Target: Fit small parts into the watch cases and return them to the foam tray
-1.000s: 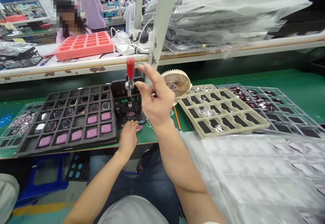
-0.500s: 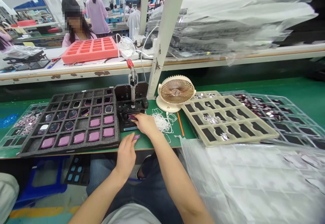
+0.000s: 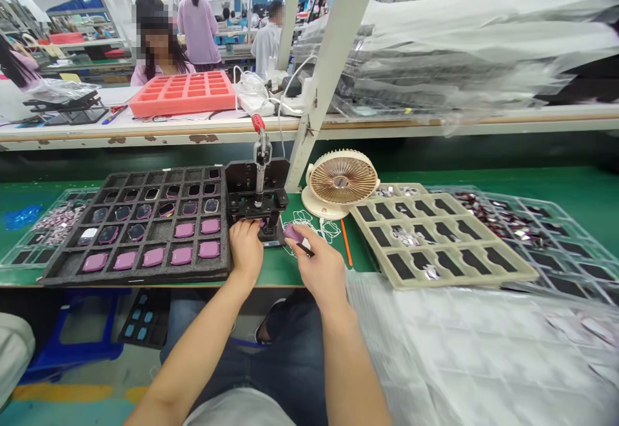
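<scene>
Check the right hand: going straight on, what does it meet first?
Likely the black red-handled toggle-clamp press, ahead of the right hand and the pink rounded part it holds; depth is hard to judge.

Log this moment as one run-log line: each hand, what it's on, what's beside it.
left hand: at toggle press base | right hand: holding pink part | beside: foam tray

The right hand (image 3: 316, 266) holds what seems a pink case (image 3: 293, 233)

Pink part (image 3: 293, 233) lifted, in R hand (image 3: 314, 261)
</scene>
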`<state>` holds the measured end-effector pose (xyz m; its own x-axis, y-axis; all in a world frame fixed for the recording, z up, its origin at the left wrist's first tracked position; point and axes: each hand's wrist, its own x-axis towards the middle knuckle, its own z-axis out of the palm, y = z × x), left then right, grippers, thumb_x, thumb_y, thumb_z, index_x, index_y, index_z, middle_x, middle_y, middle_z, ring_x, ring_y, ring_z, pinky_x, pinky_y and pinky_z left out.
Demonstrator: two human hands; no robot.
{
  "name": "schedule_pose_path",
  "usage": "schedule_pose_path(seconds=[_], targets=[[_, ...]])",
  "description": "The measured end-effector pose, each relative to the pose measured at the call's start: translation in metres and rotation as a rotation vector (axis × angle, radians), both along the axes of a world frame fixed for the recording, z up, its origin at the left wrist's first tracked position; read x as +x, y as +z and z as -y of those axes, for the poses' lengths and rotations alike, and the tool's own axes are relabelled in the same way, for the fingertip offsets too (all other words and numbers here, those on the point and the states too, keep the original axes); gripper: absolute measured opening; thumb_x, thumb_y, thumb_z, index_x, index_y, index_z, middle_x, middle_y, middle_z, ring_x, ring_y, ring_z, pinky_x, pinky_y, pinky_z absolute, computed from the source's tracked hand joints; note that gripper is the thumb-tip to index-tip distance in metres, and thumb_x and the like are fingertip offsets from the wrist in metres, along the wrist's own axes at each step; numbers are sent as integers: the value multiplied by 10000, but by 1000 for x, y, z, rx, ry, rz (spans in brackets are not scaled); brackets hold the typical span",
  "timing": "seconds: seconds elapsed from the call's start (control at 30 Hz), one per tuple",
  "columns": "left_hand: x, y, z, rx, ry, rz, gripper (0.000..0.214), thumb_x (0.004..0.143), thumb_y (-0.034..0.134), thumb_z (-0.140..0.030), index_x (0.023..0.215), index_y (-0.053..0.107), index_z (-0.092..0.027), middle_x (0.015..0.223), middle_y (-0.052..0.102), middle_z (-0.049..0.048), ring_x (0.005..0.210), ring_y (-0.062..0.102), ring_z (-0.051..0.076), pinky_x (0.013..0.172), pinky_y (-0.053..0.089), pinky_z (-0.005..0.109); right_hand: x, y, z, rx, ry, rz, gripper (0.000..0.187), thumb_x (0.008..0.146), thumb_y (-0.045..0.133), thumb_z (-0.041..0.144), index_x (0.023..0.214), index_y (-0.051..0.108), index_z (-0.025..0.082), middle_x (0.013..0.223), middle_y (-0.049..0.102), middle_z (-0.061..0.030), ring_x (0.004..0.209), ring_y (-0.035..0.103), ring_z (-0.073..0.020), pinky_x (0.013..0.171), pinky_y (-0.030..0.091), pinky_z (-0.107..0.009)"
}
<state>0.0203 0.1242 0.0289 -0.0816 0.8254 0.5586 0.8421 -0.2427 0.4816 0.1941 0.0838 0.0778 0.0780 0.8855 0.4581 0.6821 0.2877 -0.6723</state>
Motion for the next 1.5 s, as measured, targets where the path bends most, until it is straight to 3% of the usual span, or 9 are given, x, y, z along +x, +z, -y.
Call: schedule_pose_path(seconds=[0.23,0.6,0.73,0.9,1.07,1.2,1.27,1.37,1.5], targets=[[0,-3,16,-92,-39,-142,575,930,475,-11,1468,610,-166,1509,642,165,1465,502,380,1179,396,607,3,-13,19,-130,33,-113,319,973,691,432,1229,774,259,1219,801,-66,1071,770,-282,986,598,-411],[-1,1,20,-106,-14,-140,555,936,538,-79,1477,605,-187,1494,644,181,1470,489,406,1191,388,660,-18,-3,36,-250,99,-318,359,914,741,495,1174,804,255,1011,803,-62,740,693,-228,711,569,-355],[-3,-1,16,-96,-20,-72,497,998,464,-100,1471,600,-168,1494,642,198,1499,462,401,1198,372,673,-12,4,66,-358,60,-464,410,880,775,559,1158,805,260,656,638,18,535,464,-159,536,401,-302],[-3,9,33,-67,-63,17,492,1049,450,-188,1531,516,-114,1561,552,259,1531,421,397,1211,361,675,5,11,125,-449,-22,-648,430,825,839,555,1149,792,277,951,766,-45,617,520,-162,603,450,-324],[19,22,118,-371,-553,577,403,1061,546,-385,1441,644,-290,1524,625,138,1438,563,297,1210,445,539,23,19,168,-522,-75,-1003,421,755,918,529,1037,753,264,1020,781,-79,755,660,-189,641,501,-302],[34,31,165,-945,-847,1118,504,911,762,-514,1343,727,-255,1355,743,159,1260,706,327,1096,561,490,22,22,184,-645,-27,-1143,421,765,913,538,954,681,243,654,582,63,452,313,-52,429,215,-208],[37,33,170,-1018,-829,1232,460,833,843,-514,1184,794,-221,1278,771,170,1199,728,340,1083,562,490,22,25,187,-672,11,-1094,409,799,879,557,948,659,246,608,522,92,440,257,-51,421,195,-205],[32,33,164,-999,-750,1337,396,791,880,-510,1008,818,-185,1160,794,180,1084,748,322,1043,573,478,40,38,174,-650,92,-655,296,929,741,548,949,727,252,749,706,19,568,558,-117,534,445,-235],[10,30,154,-1016,-611,1435,410,718,934,-498,942,811,-178,943,791,123,890,744,266,895,635,434,124,62,115,-538,-262,241,267,1051,563,369,1091,794,241,1090,808,-65,989,740,-229,871,569,-336]])
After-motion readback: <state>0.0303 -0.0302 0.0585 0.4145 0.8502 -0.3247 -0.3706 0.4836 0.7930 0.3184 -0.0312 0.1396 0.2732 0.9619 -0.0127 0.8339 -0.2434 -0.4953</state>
